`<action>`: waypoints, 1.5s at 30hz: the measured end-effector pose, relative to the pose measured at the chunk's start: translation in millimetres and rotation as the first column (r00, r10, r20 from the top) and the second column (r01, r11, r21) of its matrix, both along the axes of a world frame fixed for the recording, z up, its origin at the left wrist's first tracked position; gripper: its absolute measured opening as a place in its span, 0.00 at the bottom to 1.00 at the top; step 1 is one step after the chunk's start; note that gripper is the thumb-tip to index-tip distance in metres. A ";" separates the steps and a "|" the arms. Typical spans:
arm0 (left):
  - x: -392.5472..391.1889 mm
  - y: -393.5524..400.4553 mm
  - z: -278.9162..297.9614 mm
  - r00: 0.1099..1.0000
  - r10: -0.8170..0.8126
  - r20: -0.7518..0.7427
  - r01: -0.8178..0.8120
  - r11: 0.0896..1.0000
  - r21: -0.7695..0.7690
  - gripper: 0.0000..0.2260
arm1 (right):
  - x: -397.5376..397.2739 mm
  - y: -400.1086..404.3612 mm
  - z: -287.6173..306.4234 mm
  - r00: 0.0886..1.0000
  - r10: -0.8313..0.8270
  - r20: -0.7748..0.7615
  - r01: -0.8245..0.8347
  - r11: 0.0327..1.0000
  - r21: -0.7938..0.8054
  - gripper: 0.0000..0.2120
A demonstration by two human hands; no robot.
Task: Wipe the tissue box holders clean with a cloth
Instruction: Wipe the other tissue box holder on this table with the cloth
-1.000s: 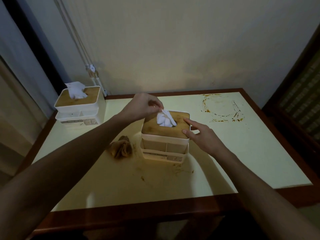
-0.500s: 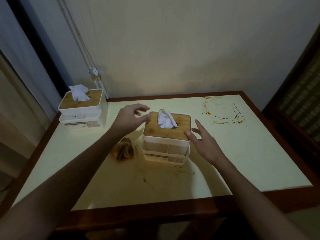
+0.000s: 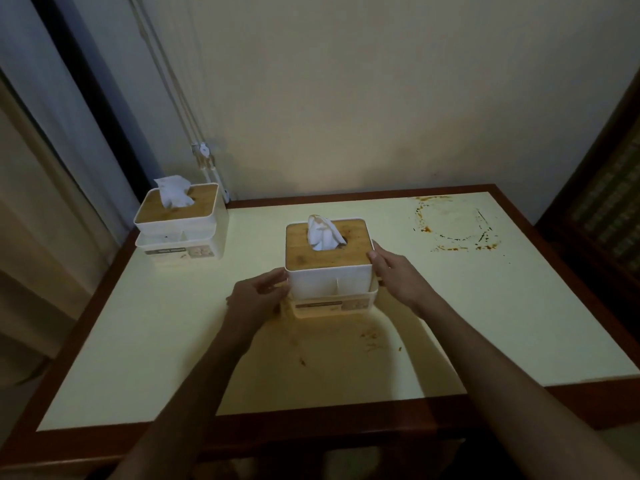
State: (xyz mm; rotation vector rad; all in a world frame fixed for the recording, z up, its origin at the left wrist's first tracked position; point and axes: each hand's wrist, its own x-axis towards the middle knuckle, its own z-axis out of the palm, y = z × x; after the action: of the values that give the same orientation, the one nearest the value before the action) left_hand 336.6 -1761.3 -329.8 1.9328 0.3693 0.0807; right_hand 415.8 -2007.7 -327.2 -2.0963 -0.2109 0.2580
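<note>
left hand (image 3: 254, 296), right hand (image 3: 394, 273), gripping tissue holder (image 3: 327, 268)

Single head-worn wide-angle view, looking forward and down.
Camera is sitting above the near edge of the table (image 3: 485, 306), facing the wall (image 3: 381, 98) behind it; both forearms are entering from the bottom, close to the lens. No second view.

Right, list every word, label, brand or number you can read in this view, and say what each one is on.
No text can be read.
Near tissue box holder, gripped by the left hand and right hand: front label strip with print, too blurred to read.
Far tissue box holder: dark label strip with pale lettering, too small to read.
Table: only brown stains, no writing.
</note>
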 end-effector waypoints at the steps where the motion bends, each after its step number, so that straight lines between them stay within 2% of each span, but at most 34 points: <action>1: -2.6 4.2 -2.0 0.999 0.026 0.022 -0.026 0.999 0.028 0.16 | 3.5 2.4 0.2 1.000 0.001 -0.006 -0.001 1.000 -0.003 0.25; 3: -7.5 16.7 -8.9 0.991 0.078 0.107 -0.101 0.967 0.233 0.17 | 5.9 3.5 -1.0 0.999 -0.040 -0.011 0.040 0.999 0.021 0.26; 5: -11.6 26.2 -16.4 0.987 -0.014 0.158 -0.071 0.851 0.520 0.17 | -0.1 -1.6 -2.0 0.994 -0.105 0.019 0.104 0.993 0.058 0.24; 6: -12.2 29.5 -20.7 0.989 -0.095 0.110 0.009 0.795 0.606 0.16 | -4.0 -6.9 -4.0 0.990 -0.135 0.035 0.132 0.989 0.071 0.23; 7: -15.0 30.0 -20.2 0.991 -0.132 0.027 0.085 0.774 0.628 0.14 | -8.4 -13.1 -5.2 0.987 -0.156 0.046 0.152 0.985 0.077 0.22; 9: -20.8 32.2 -18.0 0.991 -0.121 -0.061 0.133 0.781 0.610 0.09 | -16.4 -29.0 -6.6 0.983 -0.174 0.060 0.168 0.982 0.085 0.21; 12: -32.4 31.5 -12.0 0.999 -0.036 -0.005 0.033 0.818 0.574 0.05 | -24.2 -56.0 -5.8 0.982 -0.179 0.060 0.172 0.979 0.105 0.21; 14: -45.6 21.1 1.1 0.999 0.027 0.040 -0.045 0.841 0.539 0.05 | -28.6 -74.3 -3.2 0.984 -0.155 0.088 0.149 0.986 0.074 0.20; 17: -61.5 -9.6 29.1 0.991 0.090 0.104 -0.125 0.905 0.408 0.11 | -33.2 -103.1 -0.3 0.983 -0.109 0.148 0.117 0.992 -0.049 0.21; 20: -56.0 -60.7 57.5 0.988 0.031 0.154 -0.072 0.962 0.264 0.13 | -32.3 -139.7 -4.5 0.980 -0.060 0.188 0.108 0.960 -0.258 0.22; 23: -26.2 -126.3 71.4 0.983 -0.104 0.154 0.068 0.972 0.226 0.13 | -28.3 -190.8 -11.2 0.955 -0.149 0.257 0.238 0.901 -0.361 0.21; 27: 30.9 -211.3 58.3 0.947 -0.291 0.135 0.238 0.919 0.314 0.10 | -9.9 -258.0 -29.9 0.929 -0.226 0.291 0.346 0.809 -0.475 0.21; 31: 84.2 -263.8 24.9 0.974 -0.156 0.166 0.084 0.924 0.372 0.16 | 23.5 -292.6 -40.7 0.951 -0.221 0.216 0.308 0.750 -0.585 0.22; 33: 106.3 -271.3 4.6 0.978 -0.112 0.175 0.029 0.907 0.420 0.16 | 37.2 -302.0 -48.2 0.952 -0.230 0.203 0.307 0.708 -0.636 0.22; 35: 117.4 -271.1 -16.3 0.964 -0.177 0.197 0.045 0.843 0.536 0.11 | 39.8 -306.4 -62.6 0.937 -0.245 0.249 0.349 0.676 -0.650 0.22; 37: 120.3 -267.6 -33.4 0.934 -0.279 0.225 0.079 0.773 0.629 0.12 | 36.3 -308.0 -76.0 0.916 -0.269 0.297 0.398 0.700 -0.593 0.24; 40: 117.4 -259.8 -53.7 0.890 -0.351 0.290 0.013 0.656 0.754 0.09 | 36.3 -310.6 -85.7 0.894 -0.299 0.332 0.444 0.690 -0.572 0.27; 41: 119.7 -259.3 -58.3 0.877 -0.381 0.294 0.030 0.653 0.757 0.10 | 37.9 -311.9 -87.4 0.892 -0.304 0.333 0.448 0.683 -0.577 0.27; 45: 132.9 -269.4 -79.1 0.834 -0.448 0.323 0.155 0.751 0.642 0.06 | 38.6 -310.9 -89.3 0.894 -0.315 0.319 0.447 0.688 -0.572 0.28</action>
State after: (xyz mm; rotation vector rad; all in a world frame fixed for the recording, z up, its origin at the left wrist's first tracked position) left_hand 469.4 -2030.7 -408.9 2.4834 -0.3612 0.4802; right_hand 454.4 -2318.6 -416.5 -2.7843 0.2506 -0.1712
